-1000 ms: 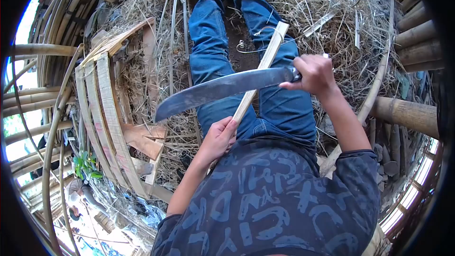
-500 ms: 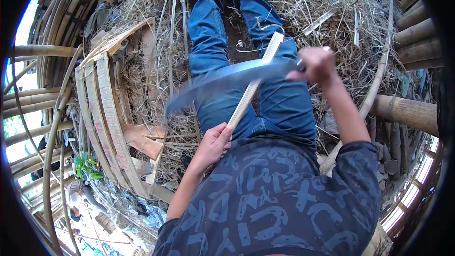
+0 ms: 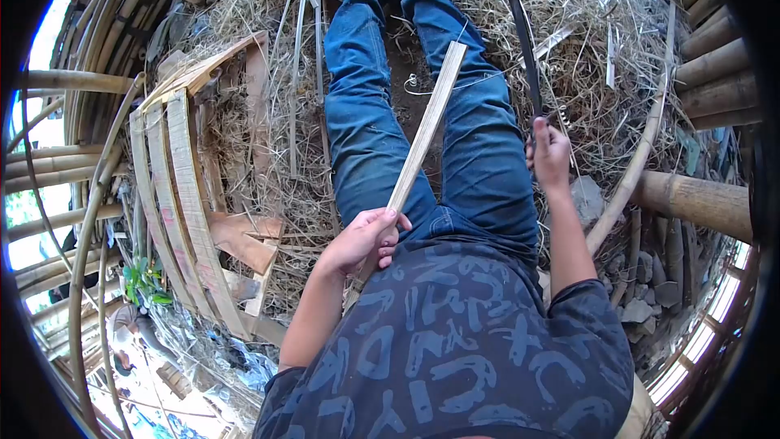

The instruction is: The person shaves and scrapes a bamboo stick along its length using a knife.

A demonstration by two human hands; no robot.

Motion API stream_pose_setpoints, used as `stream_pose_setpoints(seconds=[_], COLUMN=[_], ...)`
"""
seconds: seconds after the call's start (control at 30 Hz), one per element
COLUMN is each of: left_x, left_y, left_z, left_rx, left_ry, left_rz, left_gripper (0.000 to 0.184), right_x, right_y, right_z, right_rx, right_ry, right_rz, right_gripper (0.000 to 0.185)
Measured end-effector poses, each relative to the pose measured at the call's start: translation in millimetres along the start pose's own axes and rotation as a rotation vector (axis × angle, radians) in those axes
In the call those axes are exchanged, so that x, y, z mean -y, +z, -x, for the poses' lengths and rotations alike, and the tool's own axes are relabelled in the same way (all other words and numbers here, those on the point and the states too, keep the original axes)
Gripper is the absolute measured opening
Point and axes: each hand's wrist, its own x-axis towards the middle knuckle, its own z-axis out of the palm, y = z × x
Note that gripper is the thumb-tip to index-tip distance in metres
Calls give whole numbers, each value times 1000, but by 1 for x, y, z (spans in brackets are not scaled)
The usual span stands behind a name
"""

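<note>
"While the left hand [image 3: 370, 237] is closed round the wood strip [image 3: 429, 123] above the jeans [image 3: 481, 146], what's the right hand [image 3: 550, 153] doing?"

"Closed on the knife [image 3: 524, 32], blade pointing away beside the jeans."

The knife [image 3: 520, 26], which crossed the stick [image 3: 431, 125] and pointed between eight and nine o'clock, has swung clear of it and now points between eleven and twelve, seen as a narrow dark strip over the straw [image 3: 581, 73]. The right hand [image 3: 551, 153] has dropped slightly toward five o'clock. The stick's far end has tipped slightly toward nine o'clock.
</note>
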Motion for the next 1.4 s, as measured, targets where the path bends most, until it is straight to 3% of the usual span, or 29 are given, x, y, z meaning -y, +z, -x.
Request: stream_pose_setpoints(seconds=[0.1, 0.17, 0.37, 0.43, 0.5, 0.57, 0.77, 0.87, 0.97, 1.07, 1.13, 1.3, 1.4], left_x=[4, 11, 2, 0, 1, 0, 16, 18, 21, 19, 19, 24, 22], left_y=[-15, -16, -7, -7, -5, 1, 9, 8, 6, 2, 5, 14, 7], left_z=[-5, -11, -8, -7, -8, -5, -2, 0, -2, -7, -9, -3, 11], left_rx=[112, 176, 118, 105, 128, 97, -60, -70, -99, -99, -89, -158, -179], left_ry=[-39, 256, 140, 66, 65, 87, 199, 198, 196, 182, 146, 299, 211], left_rz=[-10, -89, -100, -84, -45, -99, -233, -189, -149, -144, -140, -377, -271], left_gripper=[42, 42, 40, 40, 39, 40, 40, 40, 40, 40, 41, 41, 40], right_x=[-8, -9, 19, 28, 47, 56, 51, 33, 36, 45, 47, 55, 40], right_y=[18, 24, 37, 39, 41, 49, 45, 25, 12, 23, 33, 38, 19], right_z=[21, 27, 41, 43, 50, 56, 28, -7, -23, -6, 8, 2, -37], right_rx=[41, 49, 190, 243, 284, 269, 258, 215, 121, 182, 220, 245, 78], right_ry=[23, 18, -181, -209, -547, -578, -921, -815, -841, -760, -802, -997, -864], right_rz=[-111, -148, -171, -65, 328, 337, 759, 711, 877, 810, 799, 780, 775], right_gripper=[58, 55, 43, 41, 43, 47, 54, 48, 53, 56, 61, 66, 61])
